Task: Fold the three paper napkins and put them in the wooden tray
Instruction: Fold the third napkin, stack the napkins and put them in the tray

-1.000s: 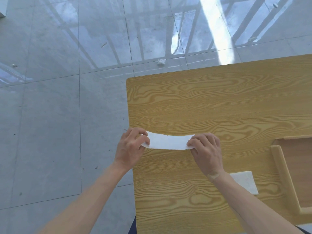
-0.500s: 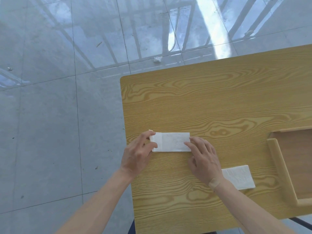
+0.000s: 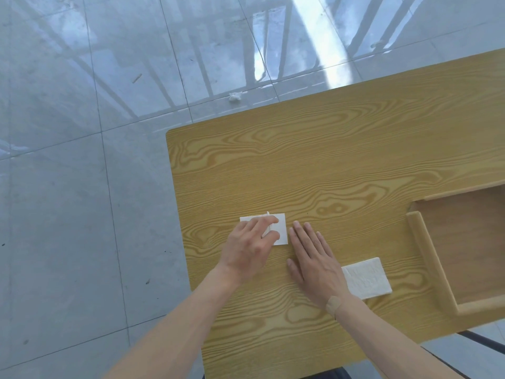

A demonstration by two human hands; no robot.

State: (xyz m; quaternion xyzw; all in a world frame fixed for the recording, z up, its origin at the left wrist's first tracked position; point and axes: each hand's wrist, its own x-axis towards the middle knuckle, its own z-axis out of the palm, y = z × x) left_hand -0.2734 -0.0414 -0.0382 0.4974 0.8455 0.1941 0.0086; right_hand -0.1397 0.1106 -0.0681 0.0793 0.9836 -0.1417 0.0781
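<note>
Two white paper napkins on one wooden table (image 3: 328, 165): a folded napkin (image 3: 280, 231) and a second folded napkin (image 3: 367, 279). One wooden tray (image 3: 426, 253). Two bare hands: left hand (image 3: 250, 246), right hand (image 3: 311, 258). One crumpled paper scrap (image 3: 235, 97) on the floor.

Folded white paper napkin (image 3: 278, 228): small rectangle, flat on the wood-grain table, centre of frame, partly covered by a hand, one loose edge raised along its top.

Second folded napkin (image 3: 367, 277): white, embossed, flat, slightly skewed, lower right of centre.

Wooden tray (image 3: 426, 258): light wood, raised rounded rim, right edge of frame, cropped; visible interior bare.
</note>
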